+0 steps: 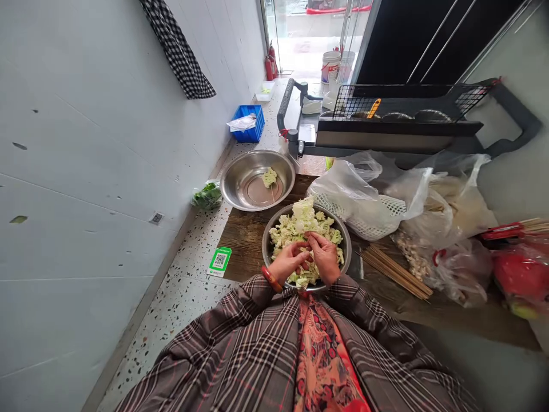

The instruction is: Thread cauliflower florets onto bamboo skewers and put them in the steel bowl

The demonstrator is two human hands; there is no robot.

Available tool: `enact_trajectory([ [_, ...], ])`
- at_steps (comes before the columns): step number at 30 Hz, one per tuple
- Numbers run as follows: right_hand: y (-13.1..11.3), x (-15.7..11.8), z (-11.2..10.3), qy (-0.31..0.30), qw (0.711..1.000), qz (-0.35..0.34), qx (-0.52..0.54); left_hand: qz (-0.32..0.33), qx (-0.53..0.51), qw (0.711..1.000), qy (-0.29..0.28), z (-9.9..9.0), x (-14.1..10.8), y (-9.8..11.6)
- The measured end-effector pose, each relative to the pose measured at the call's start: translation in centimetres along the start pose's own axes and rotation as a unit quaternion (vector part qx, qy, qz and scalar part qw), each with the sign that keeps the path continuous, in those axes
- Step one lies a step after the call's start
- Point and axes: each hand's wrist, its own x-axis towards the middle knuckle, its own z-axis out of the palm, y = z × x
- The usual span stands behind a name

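Right hand (325, 255) pinches cauliflower (303, 216) over a bowl (266, 247); the left hand's (288, 262) grip I cannot tell.

Counter (246, 229): dark wood-grain top. Steel bowl (266, 245), heaped, near front edge. Wider steel basin (239, 184) behind, far left corner (whether wholly on the wood, cannot tell). Right side: loose bundle of wooden skewers (397, 272), filled plastic bags (463, 209) bunched beyond.

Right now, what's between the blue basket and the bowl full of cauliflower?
In the head view, a wide metal basin, with some cauliflower on a stick inside, lies between the blue basket and the bowl.
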Motion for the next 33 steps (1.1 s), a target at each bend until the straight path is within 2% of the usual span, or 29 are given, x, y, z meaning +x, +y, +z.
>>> enact_trajectory([
  [3,0.4,0.0,1.1,0.030,0.999,0.013,-0.026,-0.011,-0.002,1.000,-0.019,-0.3,0.2,0.0],
  [9,1.4,0.1,3.6,0.059,0.995,-0.041,-0.076,-0.031,-0.041,0.999,-0.020,-2.3,0.9,-0.3],
  [13,1.6,0.6,5.5,0.080,0.994,-0.024,-0.070,-0.014,-0.008,0.999,-0.034,-3.5,1.6,0.0],
  [18,0.8,1.5,7.7,0.040,0.998,0.014,-0.041,0.029,0.012,0.999,-0.042,-6.2,3.1,0.7],
  [21,0.2,1.6,8.0,0.024,0.998,0.019,-0.052,0.038,0.003,0.999,-0.036,-9.4,5.1,2.1],
  [24,0.5,0.6,6.7,0.041,0.996,0.032,-0.077,0.050,0.006,0.999,0.004,-14.0,8.2,4.9],
  [26,1.2,-0.6,5.1,0.078,0.992,0.065,-0.077,0.039,0.006,0.999,0.034,-17.4,10.7,7.1],
  [29,2.7,-3.1,2.6,0.141,0.980,0.120,-0.069,-0.001,0.016,0.992,0.121,-22.2,14.7,9.6],
  [33,4.7,-6.4,0.3,0.220,0.958,0.172,-0.069,-0.038,0.036,0.985,0.163,-26.2,19.1,10.3],
])
